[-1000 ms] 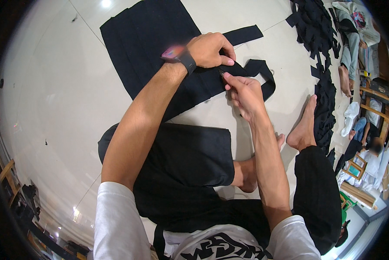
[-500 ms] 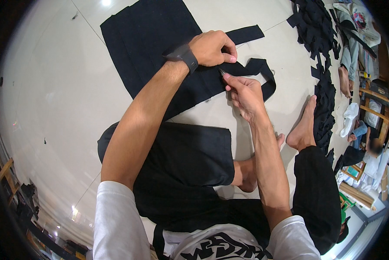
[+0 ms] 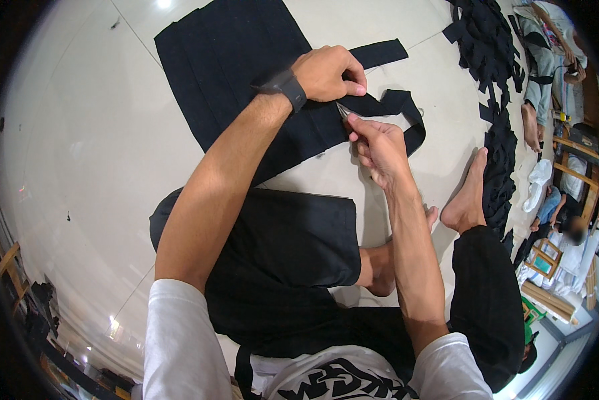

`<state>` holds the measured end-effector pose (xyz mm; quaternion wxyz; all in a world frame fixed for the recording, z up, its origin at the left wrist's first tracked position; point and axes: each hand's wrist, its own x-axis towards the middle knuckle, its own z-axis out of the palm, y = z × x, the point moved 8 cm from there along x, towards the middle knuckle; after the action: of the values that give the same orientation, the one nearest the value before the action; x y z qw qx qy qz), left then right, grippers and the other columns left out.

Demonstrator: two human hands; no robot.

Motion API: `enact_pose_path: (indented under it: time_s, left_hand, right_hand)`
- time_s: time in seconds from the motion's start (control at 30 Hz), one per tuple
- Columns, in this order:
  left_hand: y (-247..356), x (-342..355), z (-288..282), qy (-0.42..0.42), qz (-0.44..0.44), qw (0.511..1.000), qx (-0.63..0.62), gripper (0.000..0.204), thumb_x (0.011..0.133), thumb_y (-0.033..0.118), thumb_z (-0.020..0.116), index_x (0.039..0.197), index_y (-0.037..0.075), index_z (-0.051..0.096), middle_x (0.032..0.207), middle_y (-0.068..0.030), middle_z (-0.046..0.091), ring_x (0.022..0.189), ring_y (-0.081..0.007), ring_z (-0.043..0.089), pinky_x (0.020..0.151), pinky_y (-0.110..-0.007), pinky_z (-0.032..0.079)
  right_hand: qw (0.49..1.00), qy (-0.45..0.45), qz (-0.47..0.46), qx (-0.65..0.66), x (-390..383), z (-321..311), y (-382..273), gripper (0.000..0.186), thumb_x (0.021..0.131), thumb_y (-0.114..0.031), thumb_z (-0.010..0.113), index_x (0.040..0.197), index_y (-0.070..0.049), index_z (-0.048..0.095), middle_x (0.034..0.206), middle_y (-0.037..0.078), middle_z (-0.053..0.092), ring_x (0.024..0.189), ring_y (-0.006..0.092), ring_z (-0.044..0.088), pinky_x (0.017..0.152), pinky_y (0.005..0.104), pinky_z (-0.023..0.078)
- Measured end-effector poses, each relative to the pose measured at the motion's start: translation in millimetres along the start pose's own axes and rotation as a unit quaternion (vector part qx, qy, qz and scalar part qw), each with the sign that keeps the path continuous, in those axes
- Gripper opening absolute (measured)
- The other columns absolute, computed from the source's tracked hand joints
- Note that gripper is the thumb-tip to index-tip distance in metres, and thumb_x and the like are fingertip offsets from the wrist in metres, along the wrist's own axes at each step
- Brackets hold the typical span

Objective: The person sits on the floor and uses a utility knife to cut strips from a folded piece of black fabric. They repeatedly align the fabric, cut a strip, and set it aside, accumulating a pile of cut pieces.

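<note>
On the tiled floor (image 3: pixel 99 147), just past the person's folded leg: left hand (image 3: pixel 327 75) bent over, thumb and forefinger seemingly pinching a black strip (image 3: pixel 416 127). Right hand (image 3: pixel 382 148) has a small pointed metal tool (image 3: pixel 342 111) gripped in the fingertips, tip at the strip where it meets the black cloth panel (image 3: pixel 226 60). Exact tool type unclear.

Panel lies flat, partly under the left forearm. Strip runs off its right side and loops on the tiles. Status, my read: partway. The looped stretch is clear of the panel; the bit at the tool tip isn't finished. Can't tell if it's still attached; left hand hides the join. Another strip end (image 3: pixel 383 53) sticks out beyond that hand, apparently untouched.

Further right: long heap of black cloth pieces (image 3: pixel 476 40), origin unknown.
</note>
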<state>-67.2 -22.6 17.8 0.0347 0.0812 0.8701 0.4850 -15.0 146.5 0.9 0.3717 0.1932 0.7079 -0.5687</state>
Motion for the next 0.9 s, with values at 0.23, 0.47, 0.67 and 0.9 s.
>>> enact_pose_path:
  time_s: [0.23, 0.47, 0.67, 0.9]
  left_hand:
    - [-2.1, 1.8, 1.5, 0.006, 0.006, 1.000, -0.011, 0.020, 0.088, 0.029, 0.081, 0.097, 0.011, 0.082, 0.094, -0.0139, 0.078, 0.088, -0.0302, 0.074, 0.083, -0.042, 0.056]
    - [-2.4, 1.8, 0.3, 0.022, 0.023, 0.999, 0.000, 0.021, 0.088, 0.029, 0.082, 0.098, 0.011, 0.083, 0.091, -0.0116, 0.079, 0.072, -0.0234, 0.067, 0.073, -0.039, 0.054]
    - [-3.3, 1.8, -1.0, 0.034, 0.023, 0.999, 0.000, 0.021, 0.088, 0.029, 0.082, 0.098, 0.012, 0.083, 0.090, -0.0103, 0.078, 0.068, -0.0211, 0.064, 0.069, -0.038, 0.053]
    - [-0.3, 2.2, -3.3, 0.024, 0.023, 0.999, -0.009, 0.018, 0.089, 0.026, 0.081, 0.099, 0.012, 0.083, 0.092, -0.0104, 0.079, 0.074, -0.0217, 0.068, 0.074, -0.038, 0.056]
  right_hand:
    - [1.000, -0.011, -0.026, -0.002, 2.4, 10.1, -7.6, 0.029, 0.098, -0.020, 0.075, 0.081, 0.002, 0.066, 0.059, -0.003, 0.050, 0.043, 0.0051, 0.036, 0.039, 0.0258, 0.021]
    - [1.000, 0.008, -0.020, 0.007, 0.4, 13.2, -6.3, 0.030, 0.098, -0.020, 0.075, 0.080, 0.001, 0.066, 0.059, -0.002, 0.051, 0.044, 0.0058, 0.038, 0.039, 0.0260, 0.023]
    - [1.000, 0.013, -0.008, -0.008, 0.1, 7.0, -4.2, 0.031, 0.099, -0.022, 0.074, 0.079, 0.001, 0.065, 0.058, -0.003, 0.049, 0.042, 0.0058, 0.036, 0.039, 0.0264, 0.021]
    - [0.999, 0.011, -0.048, -0.017, 4.2, 19.9, -12.6, 0.032, 0.099, -0.023, 0.074, 0.077, -0.001, 0.065, 0.055, -0.004, 0.047, 0.041, 0.0059, 0.035, 0.039, 0.0268, 0.022]
